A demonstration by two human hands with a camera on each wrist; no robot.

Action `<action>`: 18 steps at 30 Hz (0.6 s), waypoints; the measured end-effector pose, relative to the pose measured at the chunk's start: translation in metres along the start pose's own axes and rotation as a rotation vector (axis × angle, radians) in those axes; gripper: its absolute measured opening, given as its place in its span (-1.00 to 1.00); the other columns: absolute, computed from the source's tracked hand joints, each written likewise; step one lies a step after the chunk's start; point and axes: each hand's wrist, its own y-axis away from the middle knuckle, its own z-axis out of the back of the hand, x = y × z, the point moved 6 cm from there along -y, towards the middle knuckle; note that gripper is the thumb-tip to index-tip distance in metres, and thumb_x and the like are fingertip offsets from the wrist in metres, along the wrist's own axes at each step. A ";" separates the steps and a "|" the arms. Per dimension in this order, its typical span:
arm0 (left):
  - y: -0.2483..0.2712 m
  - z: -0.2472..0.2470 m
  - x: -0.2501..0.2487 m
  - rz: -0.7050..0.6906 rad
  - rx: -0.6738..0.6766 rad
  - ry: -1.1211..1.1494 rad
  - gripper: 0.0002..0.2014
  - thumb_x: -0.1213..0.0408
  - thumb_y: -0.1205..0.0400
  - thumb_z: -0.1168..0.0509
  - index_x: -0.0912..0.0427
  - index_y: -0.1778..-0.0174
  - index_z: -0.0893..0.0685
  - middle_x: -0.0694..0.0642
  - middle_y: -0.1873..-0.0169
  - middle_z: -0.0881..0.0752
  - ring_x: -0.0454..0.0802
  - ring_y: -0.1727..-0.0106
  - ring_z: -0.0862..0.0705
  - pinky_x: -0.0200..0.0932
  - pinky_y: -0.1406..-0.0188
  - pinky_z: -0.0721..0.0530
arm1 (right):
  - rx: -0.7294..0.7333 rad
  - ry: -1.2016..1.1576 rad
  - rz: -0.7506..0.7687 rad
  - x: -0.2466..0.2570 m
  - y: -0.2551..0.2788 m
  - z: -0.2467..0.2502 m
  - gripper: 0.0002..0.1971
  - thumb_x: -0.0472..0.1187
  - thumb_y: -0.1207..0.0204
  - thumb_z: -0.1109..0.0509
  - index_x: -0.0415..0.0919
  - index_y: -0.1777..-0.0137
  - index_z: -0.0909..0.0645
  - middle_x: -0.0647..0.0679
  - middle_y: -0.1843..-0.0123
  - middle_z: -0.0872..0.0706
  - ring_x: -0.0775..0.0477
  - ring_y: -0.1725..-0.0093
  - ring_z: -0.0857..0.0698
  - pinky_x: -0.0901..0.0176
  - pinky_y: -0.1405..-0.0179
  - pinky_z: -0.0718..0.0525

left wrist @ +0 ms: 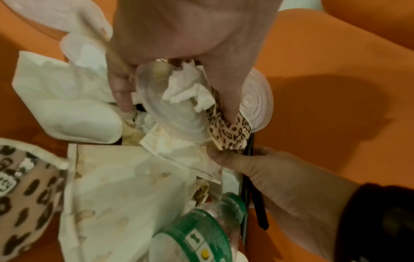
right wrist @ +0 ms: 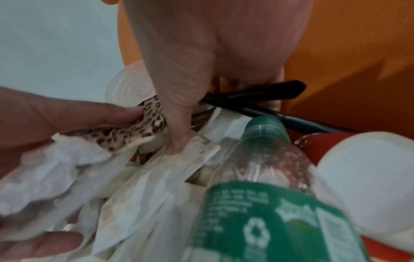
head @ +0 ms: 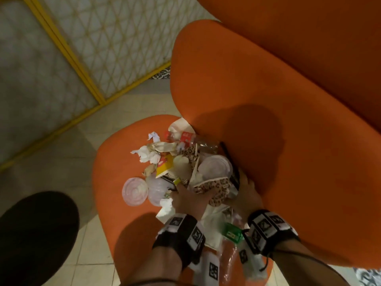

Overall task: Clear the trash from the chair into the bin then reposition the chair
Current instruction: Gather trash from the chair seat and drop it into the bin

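Observation:
A pile of trash lies on the seat of the orange chair (head: 115,162): tissues, paper wrappers, clear lids (head: 135,190), a red-label bottle (head: 187,137), a green-label bottle (head: 232,232) and leopard-print cups (head: 214,188). My left hand (head: 185,195) digs into the pile. In its wrist view it (left wrist: 178,111) grips a clear lid (left wrist: 170,113), a tissue and a leopard-print scrap (left wrist: 230,134). My right hand (head: 245,188) holds the edge of a black tray (right wrist: 257,95) against the backrest, thumb (right wrist: 177,141) pressing a paper wrapper.
A dark round bin (head: 35,234) stands on the tiled floor to the left of the chair. A yellow-framed lattice partition (head: 86,65) runs behind. The chair's tall backrest (head: 268,89) rises on the right.

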 end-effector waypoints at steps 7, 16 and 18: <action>-0.006 0.001 -0.003 -0.119 -0.004 0.132 -0.26 -0.11 -0.09 -0.56 0.08 -0.19 -0.62 0.04 -0.13 -0.69 0.11 -0.15 -0.68 0.08 -0.13 -0.69 | -0.092 -0.200 0.084 0.001 -0.009 0.005 -0.37 -0.17 -0.44 -0.51 -0.05 -0.49 -0.38 -0.12 -0.34 -0.61 -0.20 -0.31 -0.60 0.02 -0.25 -0.54; 0.020 0.013 -0.022 -0.314 0.136 0.181 -0.54 0.20 -0.45 -0.49 0.07 -0.28 -0.61 -0.07 -0.12 -0.74 -0.19 -0.07 -0.70 -0.40 0.13 -0.61 | -0.170 -0.142 0.093 0.001 -0.006 0.017 -0.61 -0.21 -0.61 -0.32 -0.18 -0.43 -0.47 -0.19 -0.34 -0.66 -0.25 -0.29 -0.63 0.09 -0.25 -0.50; 0.024 0.017 -0.024 -0.330 0.166 0.198 -0.51 0.21 -0.46 -0.49 0.05 -0.32 -0.59 -0.08 -0.16 -0.73 -0.20 -0.11 -0.69 -0.42 0.08 -0.61 | -0.196 -0.163 0.082 0.002 -0.004 0.019 -0.60 -0.21 -0.62 -0.32 -0.16 -0.45 -0.45 -0.19 -0.33 -0.66 -0.26 -0.28 -0.63 0.06 -0.23 -0.52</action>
